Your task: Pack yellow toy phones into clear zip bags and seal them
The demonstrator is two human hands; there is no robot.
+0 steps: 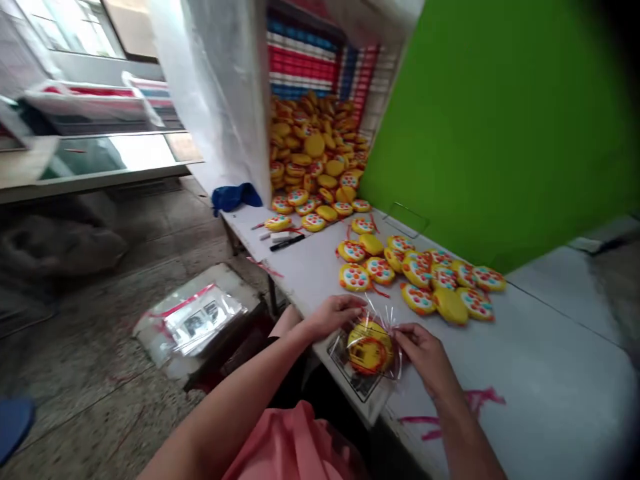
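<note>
A round yellow toy point(364, 363) with an orange cord sits inside a transparent plastic bag point(396, 363) at the table's front edge. My left hand point(336, 316) pinches the bag's upper left side. At its upper right, the fingers of my right hand point(421, 348) are closed on the gathered plastic. Printed black lines show on the bag's lower part. Just beyond my hands lie several similar yellow toys point(354, 277), some showing a white face with red and blue dots, others plain yellow side up.
Behind, a large heap of yellow toys point(315, 145) spills from a striped-lined opening. A green panel point(480, 127) stands at right. Pens point(287, 243) and a blue cap point(237, 196) lie left. Pink tape point(483, 399) marks the table; flat printed bags point(203, 320) rest on a low stool.
</note>
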